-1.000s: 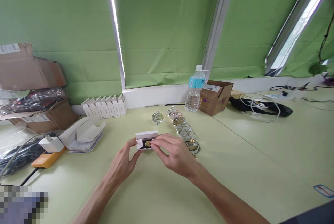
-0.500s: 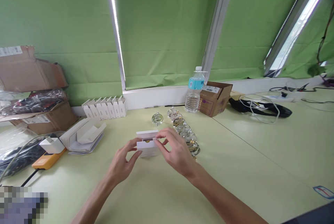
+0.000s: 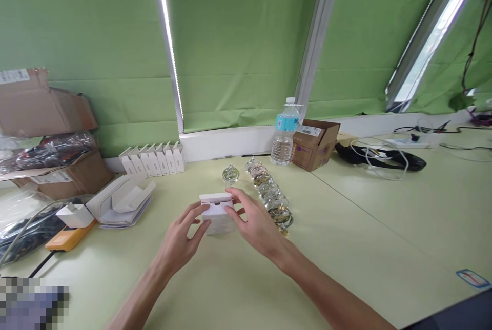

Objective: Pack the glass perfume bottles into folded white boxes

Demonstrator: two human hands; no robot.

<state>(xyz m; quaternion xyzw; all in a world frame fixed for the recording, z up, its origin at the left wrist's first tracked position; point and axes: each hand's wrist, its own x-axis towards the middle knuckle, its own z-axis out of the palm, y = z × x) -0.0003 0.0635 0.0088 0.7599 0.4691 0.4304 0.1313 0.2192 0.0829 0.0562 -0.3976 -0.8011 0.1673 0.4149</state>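
A small white cardboard box [image 3: 219, 224] stands on the table between my hands, its lid flap raised along the far side. My left hand [image 3: 183, 235] grips the box's left side with thumb and fingers. On the other side, my right hand [image 3: 257, 223] has its thumb at the front right corner and its fingers by the flap. What lies inside the box is hidden. Just behind it sits one shiny, clear round piece [image 3: 231, 173] with metal trim. A row of similar shiny round pieces [image 3: 273, 196], silver and gold, runs beyond my right hand.
Several white boxes [image 3: 154, 161] stand in a row at the back left. Nearer are folded white cartons [image 3: 123, 204] and a white charger [image 3: 76, 214] on an orange block [image 3: 69, 236]. A water bottle [image 3: 283, 138] and a brown carton [image 3: 315, 145] stand behind.
The box's lid flap has come down nearer to the opening, and the yellow spot seen inside is now covered. Both hands remain at the box.
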